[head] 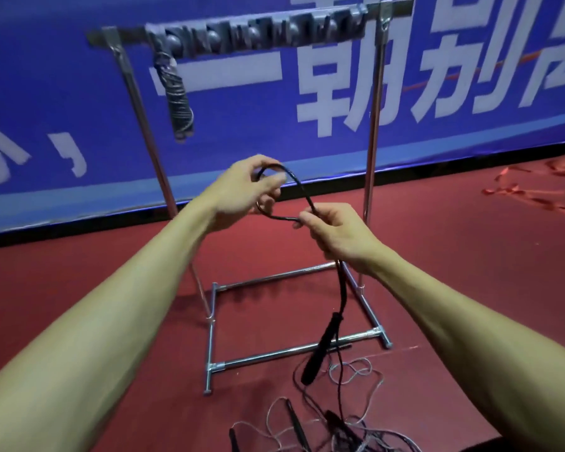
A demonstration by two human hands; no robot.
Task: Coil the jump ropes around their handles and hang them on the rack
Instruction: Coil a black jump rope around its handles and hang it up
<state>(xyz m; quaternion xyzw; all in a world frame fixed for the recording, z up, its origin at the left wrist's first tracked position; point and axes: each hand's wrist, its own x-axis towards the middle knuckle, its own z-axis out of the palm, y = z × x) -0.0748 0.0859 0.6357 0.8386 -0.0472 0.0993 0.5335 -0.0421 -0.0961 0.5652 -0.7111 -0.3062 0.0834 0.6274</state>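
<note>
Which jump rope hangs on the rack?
The coiled rope at the rack's left end; left hand and right hand hold the black rope; loose ropes lie below.

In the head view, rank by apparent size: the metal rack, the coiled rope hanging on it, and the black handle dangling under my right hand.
1. metal rack, clearly largest.
2. coiled rope and black handle: similar length; handle is nearer the camera, so unranked.

Before me: blue banner [242, 141] bearing white characters, red floor [470, 249] below; red ribbon scraps [516, 190] lying at my right.
</note>
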